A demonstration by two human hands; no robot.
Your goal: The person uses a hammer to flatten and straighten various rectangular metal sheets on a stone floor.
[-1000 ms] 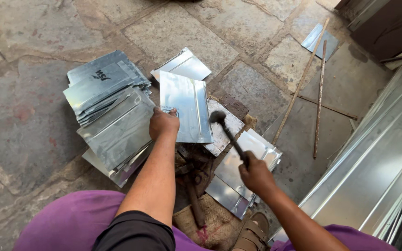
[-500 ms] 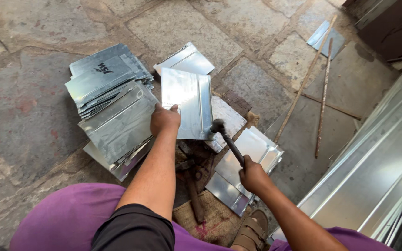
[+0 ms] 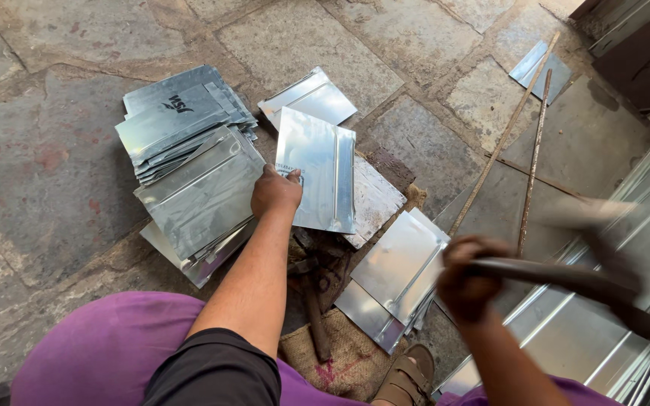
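Nearest: purple-clad lap (image 3: 99, 353) and a sandalled foot (image 3: 404, 376) on a scrap of sacking (image 3: 340, 361) on the stone floor (image 3: 54, 173). Just beyond the lap, the right hand (image 3: 466, 280) has its fingers wrapped tight around the handle of a hammer (image 3: 558, 274); the handle runs out to the right of the hand and the head end is motion-blurred, raised off the floor, well to the right of the held sheet. The left hand (image 3: 274, 192) reaches forward from the lap, fingers closed on the lower left edge of a shiny metal sheet (image 3: 317, 177), thumb on top; this sheet sits tilted, with a folded ridge along its right side, resting over a dark iron bar (image 3: 311, 301) that runs back toward the lap. Right of the held sheet, nearer the foot, a few more folded sheets (image 3: 396, 274) lie overlapped on the sacking. Left of the held sheet, touching the hand's side, is a thick fanned stack of sheets (image 3: 186, 165), dull grey. Just behind the held sheet, one loose sheet (image 3: 310, 98) lies flat. Right of it, two thin rods (image 3: 528, 162) lie on the floor, angled away. Far right, long ribbed metal panels (image 3: 618, 323) lie in a pile. Farthest, a small sheet piece (image 3: 539, 68) beyond the rods.
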